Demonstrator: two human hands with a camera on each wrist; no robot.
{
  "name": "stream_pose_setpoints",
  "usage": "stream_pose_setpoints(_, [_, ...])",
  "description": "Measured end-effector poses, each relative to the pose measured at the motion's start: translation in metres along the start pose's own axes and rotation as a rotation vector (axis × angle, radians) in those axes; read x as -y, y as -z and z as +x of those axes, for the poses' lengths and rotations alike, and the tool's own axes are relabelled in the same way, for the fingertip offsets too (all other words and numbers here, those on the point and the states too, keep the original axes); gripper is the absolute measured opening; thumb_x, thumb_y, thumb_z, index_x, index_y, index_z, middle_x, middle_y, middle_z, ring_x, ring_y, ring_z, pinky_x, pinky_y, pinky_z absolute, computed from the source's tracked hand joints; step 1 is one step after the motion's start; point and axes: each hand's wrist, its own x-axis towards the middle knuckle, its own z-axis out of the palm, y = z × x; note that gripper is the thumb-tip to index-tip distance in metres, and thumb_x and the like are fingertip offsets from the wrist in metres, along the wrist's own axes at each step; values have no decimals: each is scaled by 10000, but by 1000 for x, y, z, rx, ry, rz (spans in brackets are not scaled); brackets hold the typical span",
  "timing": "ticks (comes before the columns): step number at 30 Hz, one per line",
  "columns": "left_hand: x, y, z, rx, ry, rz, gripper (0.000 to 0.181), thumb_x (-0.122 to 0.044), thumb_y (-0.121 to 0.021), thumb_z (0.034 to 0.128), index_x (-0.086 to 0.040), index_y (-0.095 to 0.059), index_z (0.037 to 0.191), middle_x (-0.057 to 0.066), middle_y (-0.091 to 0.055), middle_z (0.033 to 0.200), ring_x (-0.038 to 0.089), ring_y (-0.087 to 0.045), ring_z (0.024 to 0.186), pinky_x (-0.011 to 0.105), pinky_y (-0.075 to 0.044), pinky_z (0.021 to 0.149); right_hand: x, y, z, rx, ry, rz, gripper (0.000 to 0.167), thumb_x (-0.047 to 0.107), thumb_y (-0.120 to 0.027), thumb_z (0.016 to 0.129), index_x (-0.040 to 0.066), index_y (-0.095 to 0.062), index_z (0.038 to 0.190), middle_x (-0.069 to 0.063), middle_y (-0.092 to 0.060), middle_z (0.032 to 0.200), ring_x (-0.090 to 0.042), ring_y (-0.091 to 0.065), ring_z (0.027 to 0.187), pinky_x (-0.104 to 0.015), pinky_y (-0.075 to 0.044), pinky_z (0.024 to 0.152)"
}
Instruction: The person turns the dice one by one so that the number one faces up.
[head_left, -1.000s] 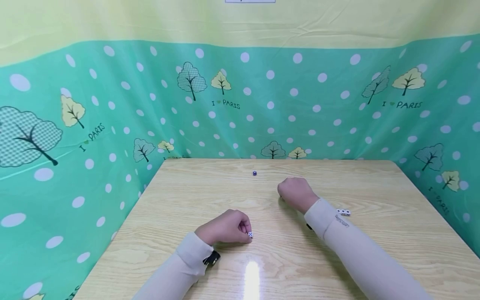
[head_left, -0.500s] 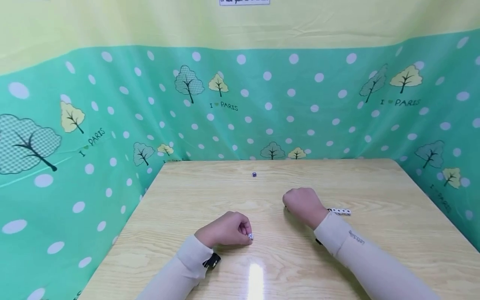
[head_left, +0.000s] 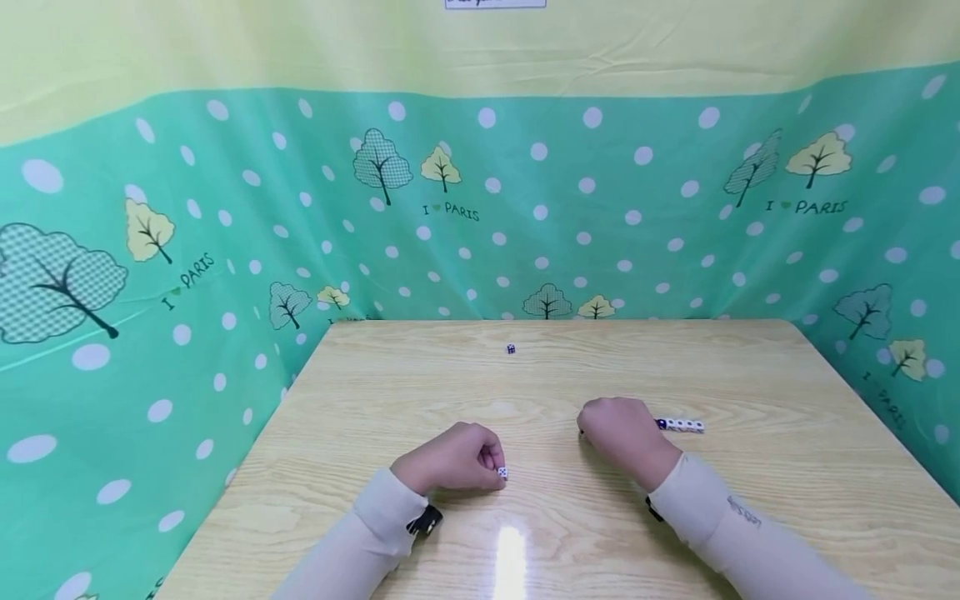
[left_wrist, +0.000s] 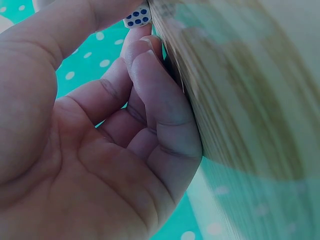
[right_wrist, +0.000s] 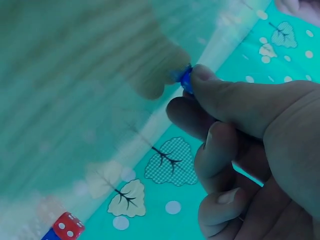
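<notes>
1. Behind and to both sides of the work hangs a cloth (head_left: pixel 517 225), green with white dots, printed trees and "PARIS" lettering, and pale yellow along its upper part.
2. Before it stretches a table (head_left: pixel 420 375) with a light wood-grain top, a bright reflection showing near its front.
3. Over the table reach two pale sleeves, the left sleeve (head_left: pixel 356 537) and the right sleeve (head_left: pixel 738 533), the latter with small dark lettering.
4. At the end of the right sleeve, right of the table's middle, the right hand (head_left: pixel 628 437) is palm-down; its thumb and index fingertips pinch together, the other fingers loosely curled.
5. Nearer the front, the left hand (head_left: pixel 452 458) rests its edge on the table, thumb and fingertip closed in a pinch, the rest folded inward.
6. Just beyond the right hand lies a row of dice (head_left: pixel 681 425), white upper faces with one pip each and a dark blue die at its left end. The right wrist view shows a red die (right_wrist: pixel 69 226) touching a blue one, well apart from the fingertips.
7. Singly: a white die (left_wrist: pixel 137 17) with blue pips in the left hand's pinch, at the tabletop; a dark die (head_left: pixel 511 349) near the far edge; and a small blue piece (right_wrist: pixel 186 80) in the right hand's pinch, mostly hidden.
</notes>
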Motion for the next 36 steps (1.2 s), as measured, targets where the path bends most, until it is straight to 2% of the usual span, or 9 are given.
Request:
stream_pose_setpoints(7, [0,1,0,-1,5,0,168,-176,-862,815,-199,-696,818,-70,-671,775,58,-604,710,220,-531,681,9,4,-18,-38,14,-8,259,14,-820,830,188,-695,685,63,-587,633,-21,-417,542,-247,-429,436])
stream_pose_setpoints(11, [0,1,0,-4,5,1,169,-173,-861,815,-203,-695,816,-73,-670,776,56,-606,711,218,-533,684,10,6,-25,-66,22,26,250,79,-843,829,205,-699,668,82,-575,628,-18,-413,530,-239,-392,434])
stream_pose_setpoints(14, [-1,1,0,0,6,-5,168,-168,-861,815,-198,-696,815,-70,-671,774,54,-603,708,217,-531,682,10,9,-30,-68,33,53,188,130,-868,812,200,-737,698,83,-617,651,-27,-487,535,-242,-415,442])
stream_pose_setpoints(18, [-1,1,0,1,8,-3,169,-167,-862,814,-197,-695,813,-71,-669,771,52,-598,703,216,-527,677,9,13,-35,-57,37,109,147,121,-873,797,197,-764,733,80,-660,684,-58,-585,577,-254,-477,487])
stream_pose_setpoints(25, [-1,1,0,-1,9,3,173,-174,-864,805,-204,-694,814,-74,-669,776,53,-603,714,217,-529,688,5,15,-43,1,32,243,176,90,-845,816,216,-746,744,109,-654,720,-41,-610,644,-244,-502,544])
stream_pose_setpoints(32, [0,1,0,-4,7,12,172,-176,-862,805,-207,-693,812,-78,-667,775,50,-603,715,217,-529,692,-2,11,-44,78,18,329,179,187,-876,805,253,-721,745,157,-652,746,-2,-588,689,-258,-509,608])
stream_pose_setpoints(36, [0,1,0,-1,6,5,175,-178,-864,810,-206,-692,813,-74,-667,776,56,-602,713,219,-528,687,-4,13,-44,112,21,384,182,203,-874,808,254,-712,744,174,-626,735,21,-533,665,-241,-479,595])
